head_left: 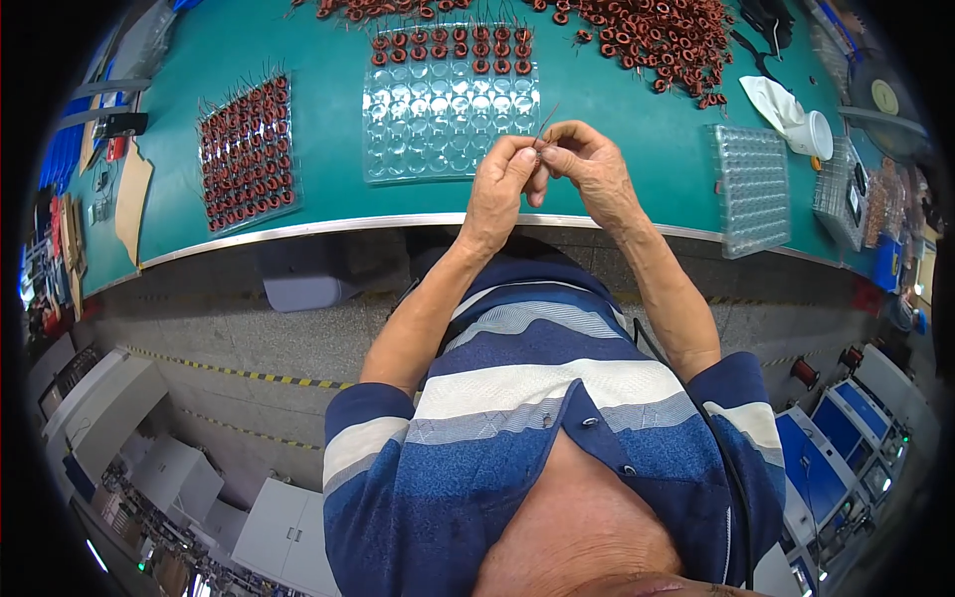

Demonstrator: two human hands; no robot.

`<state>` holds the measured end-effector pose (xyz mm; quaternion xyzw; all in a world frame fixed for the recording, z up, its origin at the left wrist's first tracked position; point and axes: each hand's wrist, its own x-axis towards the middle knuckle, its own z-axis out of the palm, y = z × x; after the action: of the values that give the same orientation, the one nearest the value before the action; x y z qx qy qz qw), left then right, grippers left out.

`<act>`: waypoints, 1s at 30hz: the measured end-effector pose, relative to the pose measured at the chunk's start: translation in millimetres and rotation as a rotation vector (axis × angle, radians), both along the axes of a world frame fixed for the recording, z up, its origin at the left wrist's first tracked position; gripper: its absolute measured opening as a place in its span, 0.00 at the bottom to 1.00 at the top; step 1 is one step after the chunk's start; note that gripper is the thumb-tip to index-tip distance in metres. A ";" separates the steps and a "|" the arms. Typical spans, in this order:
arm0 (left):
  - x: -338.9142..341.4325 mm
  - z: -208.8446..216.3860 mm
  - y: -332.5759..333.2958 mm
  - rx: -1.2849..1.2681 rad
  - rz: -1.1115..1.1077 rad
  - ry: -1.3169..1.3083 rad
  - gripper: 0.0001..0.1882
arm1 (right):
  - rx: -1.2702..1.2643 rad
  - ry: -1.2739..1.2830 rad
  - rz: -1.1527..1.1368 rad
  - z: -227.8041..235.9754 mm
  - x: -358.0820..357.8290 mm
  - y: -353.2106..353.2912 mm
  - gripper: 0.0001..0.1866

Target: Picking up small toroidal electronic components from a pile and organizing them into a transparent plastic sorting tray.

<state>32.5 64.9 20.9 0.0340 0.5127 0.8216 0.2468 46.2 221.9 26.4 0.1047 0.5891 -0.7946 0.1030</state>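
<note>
My left hand (495, 195) and my right hand (594, 177) meet at the table's front edge, fingertips pinched together. Between them is a small wire-wound coil, mostly hidden by the fingers; its thin copper wire lead (548, 117) sticks up above them. Just beyond my hands lies a clear plastic blister tray (418, 129). Dark red ring coils (480, 50) with upright wire leads fill its far rows, while the nearer round pockets hold nothing.
A tray full of coils (249, 154) lies at the left. A large pile of loose coils (662, 40) covers the far right. Stacked clear trays (754, 189) overhang the front edge at the right, near a white cup (811, 135). A cardboard piece (131, 204) lies far left.
</note>
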 end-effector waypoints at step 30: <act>10.3 -3.3 -14.6 -0.242 -0.046 0.165 0.12 | 0.046 0.025 -0.142 2.8 15.4 -11.3 0.16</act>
<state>42.8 50.2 17.6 0.0833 0.6256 0.7424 0.2247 61.7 210.7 29.3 0.1386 0.5995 -0.7874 0.0363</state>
